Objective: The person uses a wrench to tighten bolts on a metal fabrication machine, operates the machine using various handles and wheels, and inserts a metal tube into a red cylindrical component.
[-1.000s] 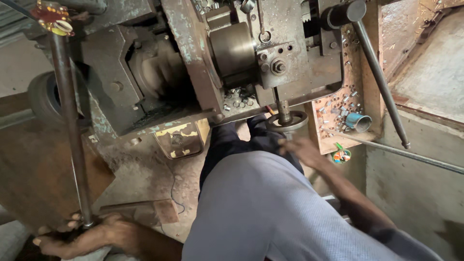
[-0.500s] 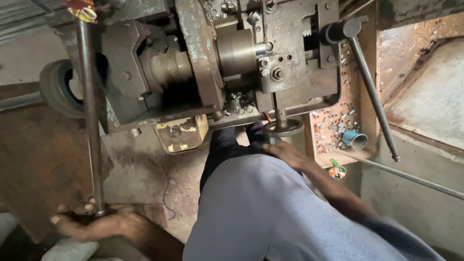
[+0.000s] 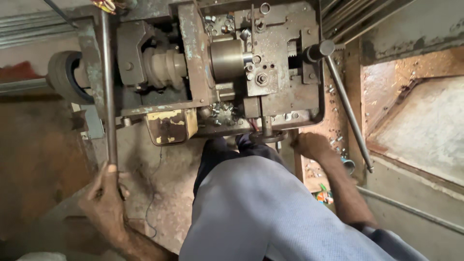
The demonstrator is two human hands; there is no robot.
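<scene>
A big, rusty metal machine fills the upper middle of the view, with a cylindrical drum at its centre and a yellow, worn box hanging at its lower edge. A long steel lever runs down the machine's left side; the left hand is closed around its lower end. A second rod with a knob slants down on the right. The right hand rests just beside a small round handwheel under the machine; whether its fingers grip anything cannot be told. The person's grey-clad leg lies between both arms.
</scene>
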